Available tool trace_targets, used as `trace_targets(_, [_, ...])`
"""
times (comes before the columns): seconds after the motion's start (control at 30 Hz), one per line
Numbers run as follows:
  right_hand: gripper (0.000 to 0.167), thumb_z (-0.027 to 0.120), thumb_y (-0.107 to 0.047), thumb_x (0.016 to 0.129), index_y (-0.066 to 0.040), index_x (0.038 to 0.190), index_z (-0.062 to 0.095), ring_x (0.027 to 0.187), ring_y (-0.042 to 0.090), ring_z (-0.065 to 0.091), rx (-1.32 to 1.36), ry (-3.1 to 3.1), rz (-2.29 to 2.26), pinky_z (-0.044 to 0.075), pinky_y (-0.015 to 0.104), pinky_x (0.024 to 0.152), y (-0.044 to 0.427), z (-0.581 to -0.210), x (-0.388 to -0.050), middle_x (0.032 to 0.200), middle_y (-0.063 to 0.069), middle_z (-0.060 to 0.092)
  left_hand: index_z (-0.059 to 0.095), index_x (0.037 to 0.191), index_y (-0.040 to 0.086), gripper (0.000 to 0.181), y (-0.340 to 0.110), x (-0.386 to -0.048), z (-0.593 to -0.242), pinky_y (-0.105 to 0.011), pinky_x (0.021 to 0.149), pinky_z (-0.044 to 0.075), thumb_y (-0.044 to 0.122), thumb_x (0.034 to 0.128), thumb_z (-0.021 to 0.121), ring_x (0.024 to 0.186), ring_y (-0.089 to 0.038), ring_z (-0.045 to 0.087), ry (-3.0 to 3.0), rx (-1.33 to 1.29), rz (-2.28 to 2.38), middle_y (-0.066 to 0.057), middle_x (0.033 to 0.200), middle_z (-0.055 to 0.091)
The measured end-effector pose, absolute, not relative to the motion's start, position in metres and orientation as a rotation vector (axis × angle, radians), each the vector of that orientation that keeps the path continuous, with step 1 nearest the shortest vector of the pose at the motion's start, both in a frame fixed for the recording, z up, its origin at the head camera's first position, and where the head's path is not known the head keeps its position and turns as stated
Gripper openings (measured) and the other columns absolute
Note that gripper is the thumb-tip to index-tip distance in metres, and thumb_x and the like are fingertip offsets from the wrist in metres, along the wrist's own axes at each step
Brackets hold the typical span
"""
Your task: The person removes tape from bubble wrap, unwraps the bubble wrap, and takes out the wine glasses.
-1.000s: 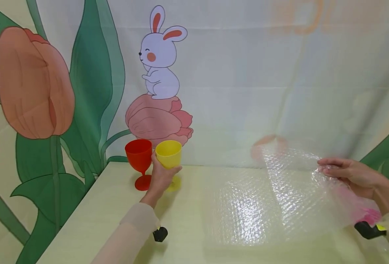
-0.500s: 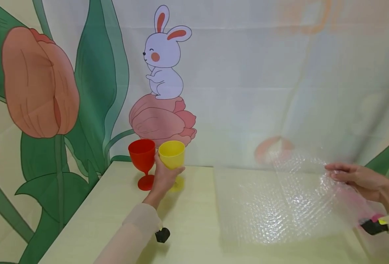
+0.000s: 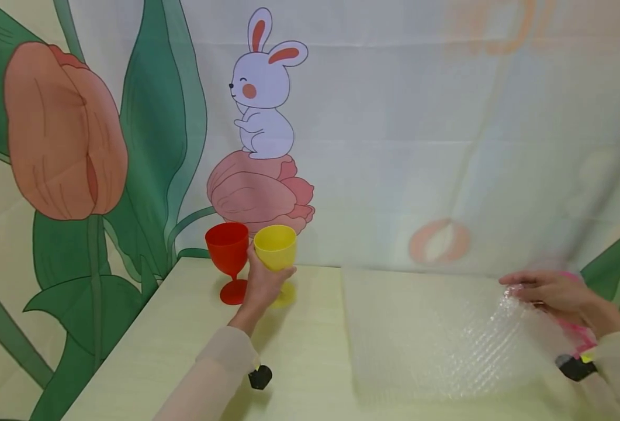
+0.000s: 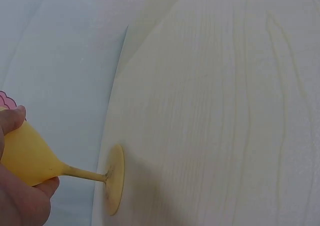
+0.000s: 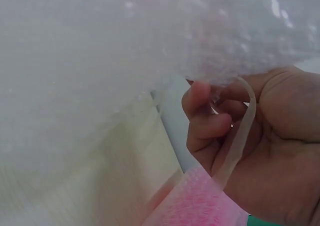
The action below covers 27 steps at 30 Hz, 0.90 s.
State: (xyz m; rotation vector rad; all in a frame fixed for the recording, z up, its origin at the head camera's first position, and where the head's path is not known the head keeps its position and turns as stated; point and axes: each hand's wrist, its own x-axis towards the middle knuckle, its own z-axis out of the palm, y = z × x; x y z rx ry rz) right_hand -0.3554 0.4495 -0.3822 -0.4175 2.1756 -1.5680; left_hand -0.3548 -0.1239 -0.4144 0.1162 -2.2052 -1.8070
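My left hand (image 3: 266, 279) grips the bowl of a yellow plastic goblet (image 3: 274, 241), which stands upright at the back of the table. In the left wrist view, the foot of the yellow goblet (image 4: 115, 180) meets the tabletop, and the thumb and fingers wrap its bowl. Close on its left stands a red goblet (image 3: 228, 245), untouched. At the right, my right hand (image 3: 557, 294) pinches the edge of a clear bubble wrap sheet (image 3: 446, 345) spread over the table. The sheet hides part of the curled right fingers (image 5: 206, 126) in the right wrist view.
Pink bubbly material (image 5: 195, 201) shows beneath the right hand. The pale table (image 3: 146, 356) ends at the back against a printed cloth (image 3: 373, 146) with tulips and a rabbit. Each wrist wears a small black device (image 3: 260, 377).
My right hand has come down and slightly left, and the bubble wrap has sunk flatter onto the table. The left hand keeps its hold on the yellow goblet; the view has shifted slightly.
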Motion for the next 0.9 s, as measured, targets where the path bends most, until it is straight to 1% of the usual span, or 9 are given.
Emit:
trace_targets(0.1, [0.029, 0.055, -0.009, 0.107, -0.027, 0.124, 0.07, 0.072, 0.009, 0.055, -0.471, 2.272, -1.464, 0.045, 0.02, 0.058, 0.447, -0.388, -0.358, 0.099, 0.001, 0.068, 0.013, 0.156, 0.024, 0.098, -0.124, -0.354, -0.414, -0.053, 0.117, 0.035, 0.004, 0.0874, 0.081, 0.132, -0.029, 0.044, -2.201, 0.118, -1.812, -0.006, 0.144, 0.041])
trace_targets(0.2, [0.029, 0.056, -0.012, 0.107, -0.01, 0.134, 0.065, 0.073, 0.01, 0.054, -0.464, 2.372, -1.387, 0.046, 0.023, 0.059, 0.443, -0.394, -0.359, 0.101, 0.003, 0.066, 0.013, 0.156, 0.024, 0.099, -0.124, -0.354, -0.414, -0.052, 0.117, 0.035, 0.004, 0.0872, 0.081, 0.132, -0.029, 0.044, -2.2, 0.113, -1.814, -0.006, 0.144, 0.041])
trace_targets(0.3, [0.04, 0.058, -0.015, 0.106, 0.008, 0.14, 0.054, 0.077, 0.012, 0.054, -0.416, 2.459, -1.341, 0.047, 0.026, 0.065, 0.438, -0.401, -0.36, 0.099, 0.003, 0.064, 0.012, 0.156, 0.022, 0.099, -0.124, -0.354, -0.415, -0.053, 0.117, 0.035, 0.004, 0.0872, 0.081, 0.132, -0.03, 0.044, -2.199, 0.112, -1.812, -0.008, 0.144, 0.041])
trace_targets(0.37, [0.041, 0.06, -0.015, 0.106, 0.008, 0.139, 0.055, 0.077, 0.012, 0.054, -0.386, 2.484, -1.339, 0.047, 0.027, 0.066, 0.434, -0.405, -0.36, 0.097, 0.002, 0.064, 0.012, 0.156, 0.023, 0.099, -0.124, -0.353, -0.415, -0.053, 0.117, 0.034, 0.004, 0.0872, 0.081, 0.132, -0.03, 0.044, -2.199, 0.114, -1.812, -0.008, 0.144, 0.041])
trace_targets(0.43, [0.034, 0.059, -0.014, 0.105, 0.0, 0.136, 0.06, 0.075, 0.012, 0.053, -0.395, 2.49, -1.342, 0.046, 0.026, 0.064, 0.432, -0.408, -0.36, 0.091, 0.001, 0.063, 0.012, 0.156, 0.023, 0.099, -0.123, -0.354, -0.415, -0.053, 0.118, 0.034, 0.003, 0.0872, 0.081, 0.132, -0.03, 0.044, -2.197, 0.108, -1.814, -0.008, 0.144, 0.041])
trace_targets(0.53, [0.029, 0.06, -0.011, 0.104, -0.006, 0.133, 0.064, 0.07, 0.012, 0.052, -0.416, 2.504, -1.353, 0.043, 0.026, 0.06, 0.43, -0.41, -0.357, 0.083, 0.001, 0.06, 0.013, 0.156, 0.023, 0.099, -0.122, -0.354, -0.415, -0.052, 0.118, 0.034, 0.003, 0.0868, 0.081, 0.132, -0.029, 0.044, -2.192, 0.102, -1.812, -0.007, 0.144, 0.042])
trace_targets(0.63, [0.034, 0.061, -0.009, 0.104, 0.004, 0.135, 0.06, 0.066, 0.012, 0.051, -0.421, 2.538, -1.347, 0.041, 0.025, 0.057, 0.428, -0.413, -0.355, 0.078, 0.0, 0.057, 0.014, 0.156, 0.022, 0.098, -0.122, -0.355, -0.415, -0.053, 0.118, 0.034, 0.002, 0.0867, 0.081, 0.132, -0.03, 0.044, -2.189, 0.092, -1.801, -0.008, 0.144, 0.041])
trace_targets(0.73, [0.044, 0.061, -0.008, 0.103, 0.015, 0.14, 0.049, 0.066, 0.013, 0.05, -0.394, 2.564, -1.339, 0.041, 0.025, 0.057, 0.424, -0.414, -0.353, 0.076, 0.0, 0.053, 0.014, 0.156, 0.023, 0.099, -0.121, -0.355, -0.415, -0.052, 0.118, 0.034, 0.001, 0.0863, 0.081, 0.132, -0.029, 0.044, -2.188, 0.089, -1.796, -0.007, 0.144, 0.041])
trace_targets(0.9, [0.05, 0.062, -0.007, 0.103, 0.017, 0.143, 0.044, 0.066, 0.013, 0.051, -0.377, 2.635, -1.314, 0.044, 0.026, 0.057, 0.419, -0.413, -0.348, 0.082, 0.006, 0.057, 0.013, 0.156, 0.022, 0.099, -0.122, -0.356, -0.415, -0.052, 0.118, 0.034, 0.001, 0.0863, 0.081, 0.131, -0.029, 0.045, -2.189, 0.089, -1.796, -0.008, 0.143, 0.042])
